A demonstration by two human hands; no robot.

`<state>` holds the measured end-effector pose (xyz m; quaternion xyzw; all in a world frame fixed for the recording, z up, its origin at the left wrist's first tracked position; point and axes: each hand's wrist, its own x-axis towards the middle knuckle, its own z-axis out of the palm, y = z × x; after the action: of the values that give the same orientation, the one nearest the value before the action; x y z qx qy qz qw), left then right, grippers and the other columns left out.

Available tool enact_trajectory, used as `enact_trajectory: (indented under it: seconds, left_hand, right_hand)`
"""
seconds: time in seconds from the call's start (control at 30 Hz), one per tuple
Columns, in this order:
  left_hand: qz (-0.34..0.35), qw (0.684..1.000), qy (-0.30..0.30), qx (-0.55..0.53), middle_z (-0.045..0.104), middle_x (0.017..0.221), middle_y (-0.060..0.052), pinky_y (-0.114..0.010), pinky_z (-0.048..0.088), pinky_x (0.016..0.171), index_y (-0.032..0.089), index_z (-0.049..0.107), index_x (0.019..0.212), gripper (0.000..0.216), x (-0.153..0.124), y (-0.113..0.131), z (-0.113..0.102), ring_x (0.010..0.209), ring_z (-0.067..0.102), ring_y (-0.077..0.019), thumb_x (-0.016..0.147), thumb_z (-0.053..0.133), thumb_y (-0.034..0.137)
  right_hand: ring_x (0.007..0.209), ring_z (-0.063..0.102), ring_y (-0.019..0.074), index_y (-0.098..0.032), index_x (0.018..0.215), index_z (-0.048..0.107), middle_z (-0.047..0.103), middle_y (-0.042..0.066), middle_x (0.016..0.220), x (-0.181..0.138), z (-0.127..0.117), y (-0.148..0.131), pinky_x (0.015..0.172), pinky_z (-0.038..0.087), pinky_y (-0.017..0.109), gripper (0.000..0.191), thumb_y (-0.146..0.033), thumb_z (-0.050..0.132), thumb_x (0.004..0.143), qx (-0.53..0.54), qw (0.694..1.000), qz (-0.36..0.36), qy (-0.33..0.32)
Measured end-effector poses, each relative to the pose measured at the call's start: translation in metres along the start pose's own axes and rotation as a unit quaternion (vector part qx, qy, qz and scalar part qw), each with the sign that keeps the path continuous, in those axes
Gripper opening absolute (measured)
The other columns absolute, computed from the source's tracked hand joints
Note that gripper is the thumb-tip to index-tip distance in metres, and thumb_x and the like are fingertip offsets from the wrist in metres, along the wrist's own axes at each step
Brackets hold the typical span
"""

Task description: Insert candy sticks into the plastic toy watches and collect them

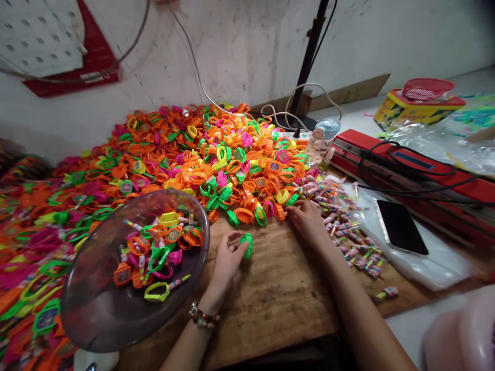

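My left hand (229, 257) pinches a green plastic toy watch (246, 246) between thumb and fingers, just above the wooden board (270, 309). My right hand (307, 219) is closed at the near edge of the toy watch pile (228, 154). A small pinkish end shows at its fingertips, apparently a wrapped candy roll (286, 212), mostly hidden by the fingers. Beside that hand lies a heap of candy rolls (350, 226) in printed wrappers. To the left, a dark translucent bowl (93, 304) holds several toy watches with candy rolls among them.
A red sealing machine (406, 170) with a black cable stands at the right. Before it, a phone (402, 226) rests on plastic bags (444, 270). A clear bottle (317, 147), a black stand (309, 56) and a yellow box (413, 109) are farther back.
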<state>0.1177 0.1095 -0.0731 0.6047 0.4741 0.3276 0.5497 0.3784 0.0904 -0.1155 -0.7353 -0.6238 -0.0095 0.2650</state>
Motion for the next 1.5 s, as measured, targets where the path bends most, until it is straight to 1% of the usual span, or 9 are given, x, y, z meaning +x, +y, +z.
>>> enact_trajectory:
  seconds: [0.1,0.23,0.37,0.47,0.53,0.73,0.97,1.27,1.5]
  left_hand:
    - [-0.062,0.994,-0.029,-0.084,0.068,0.104,-0.017,-0.037,0.055,0.082,0.011,0.057,0.113,0.045,-0.011,0.01,-0.001,0.092,0.068,-0.0227,0.08,0.062,0.042]
    - [-0.092,0.98,-0.062,-0.167,0.066,0.107,-0.013,-0.037,0.057,0.08,0.015,0.056,0.117,0.049,-0.027,0.025,-0.001,0.092,0.068,-0.0227,0.078,0.067,0.042]
    - [0.029,0.991,-0.107,-0.072,0.059,0.125,-0.011,-0.036,0.059,0.076,0.022,0.055,0.125,0.039,-0.037,0.035,-0.006,0.1,0.063,-0.0225,0.089,0.054,0.038]
    - [0.165,0.978,-0.106,0.075,0.059,0.126,-0.011,-0.041,0.051,0.095,0.021,0.055,0.127,0.034,-0.04,0.041,-0.014,0.114,0.057,-0.0227,0.096,0.042,0.03]
    - [0.206,0.964,-0.099,0.138,0.06,0.125,-0.012,-0.042,0.046,0.102,0.02,0.053,0.128,0.034,-0.042,0.043,-0.018,0.119,0.055,-0.0218,0.097,0.039,0.025]
    - [0.23,0.94,-0.074,0.243,0.057,0.128,-0.016,-0.04,0.05,0.098,0.017,0.043,0.134,0.038,-0.05,0.048,-0.023,0.118,0.057,-0.0209,0.098,0.036,0.023]
    - [0.202,0.932,-0.073,0.291,0.055,0.134,-0.017,-0.045,0.049,0.101,0.015,0.04,0.138,0.042,-0.057,0.051,-0.024,0.125,0.054,-0.0248,0.098,0.036,0.025]
    - [0.083,0.969,-0.11,0.205,0.054,0.139,-0.013,-0.045,0.045,0.105,0.017,0.046,0.139,0.045,-0.068,0.041,-0.031,0.129,0.051,-0.0236,0.095,0.042,0.026]
    - [0.089,0.961,-0.12,0.233,0.061,0.13,-0.008,-0.04,0.051,0.099,0.022,0.057,0.131,0.04,-0.074,0.047,-0.054,0.121,0.058,-0.0236,0.094,0.046,0.033]
  right_hand:
    - [0.102,0.053,0.0307,-0.012,0.094,0.067,0.061,0.019,0.106,-0.003,-0.006,-0.008,0.09,0.042,0.047,0.023,-0.025,0.047,0.09,0.039,0.999,-0.005,0.022]
    - [0.09,0.061,0.0209,-0.017,0.11,0.056,0.064,0.011,0.098,-0.025,-0.033,-0.058,0.079,0.05,0.034,0.023,-0.027,0.039,0.098,0.129,0.99,-0.031,0.038]
    - [0.092,0.061,0.0186,-0.021,0.112,0.053,0.063,0.008,0.1,-0.046,-0.059,-0.116,0.079,0.051,0.032,0.018,-0.021,0.042,0.098,0.275,0.955,-0.108,0.031]
    - [0.092,0.059,0.018,-0.02,0.117,0.051,0.064,0.008,0.101,-0.052,-0.063,-0.137,0.081,0.051,0.033,0.022,-0.015,0.042,0.098,0.289,0.947,-0.136,0.03]
    - [0.092,0.058,0.0184,-0.019,0.119,0.05,0.064,0.008,0.101,-0.056,-0.062,-0.143,0.079,0.05,0.033,0.024,-0.014,0.042,0.097,0.271,0.953,-0.134,0.039]
    - [0.086,0.055,0.0221,-0.012,0.119,0.05,0.065,0.011,0.096,-0.067,-0.059,-0.15,0.076,0.047,0.036,0.025,-0.01,0.044,0.095,0.099,0.977,-0.156,0.104]
    - [0.086,0.053,0.0243,-0.011,0.12,0.05,0.066,0.012,0.102,-0.07,-0.064,-0.152,0.076,0.04,0.037,0.028,-0.011,0.039,0.095,-0.033,0.973,-0.204,0.106]
    - [0.07,0.048,0.0213,-0.014,0.096,0.058,0.062,0.006,0.077,-0.064,-0.072,-0.152,0.068,0.035,0.034,0.025,-0.008,0.033,0.094,-0.06,0.939,-0.336,0.043]
    - [0.068,0.047,0.0185,-0.015,0.091,0.056,0.059,0.004,0.074,-0.075,-0.074,-0.163,0.065,0.035,0.032,0.023,-0.008,0.035,0.095,0.016,0.946,-0.321,0.037]
